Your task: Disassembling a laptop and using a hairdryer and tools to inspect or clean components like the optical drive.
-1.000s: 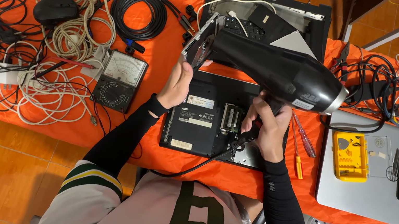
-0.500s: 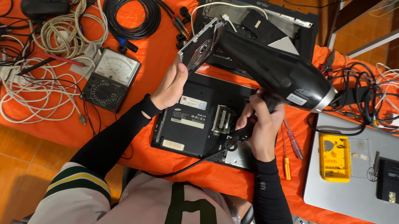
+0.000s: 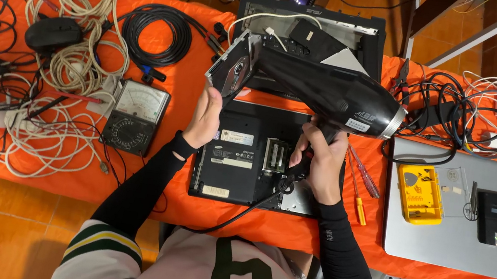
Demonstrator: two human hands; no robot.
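Black hair dryer point(image 3: 324, 92): held above the table point(image 3: 164, 91), long axis running left to right, round nozzle end to the left and the rear grille end to the right; handle pointing down toward the person

Right hand point(image 3: 321, 163): closed around the dryer's handle, cord trailing down from the fist toward the body; the nearer hand to the dryer's weight

Left hand point(image 3: 204, 118): fingers raised and resting at the nozzle rim, partly open, just below the left end of the barrel

Opened black laptop base point(image 3: 237, 170): lying underside up directly beneath both hands, bearing a small white rectangular label near its top left, a wider white one below it, and a pale strip near the bottom edge

Barrel sticker: small white rectangle on the dryer near its right end

Analog multimeter point(image 3: 135, 117): left of the laptop base, near the left forearm

Yellow parts case point(image 3: 419, 193): resting on a silver laptop point(image 3: 463, 237), well right of the right hand

Red-handled screwdrivers point(image 3: 361, 176): just beside the right wrist
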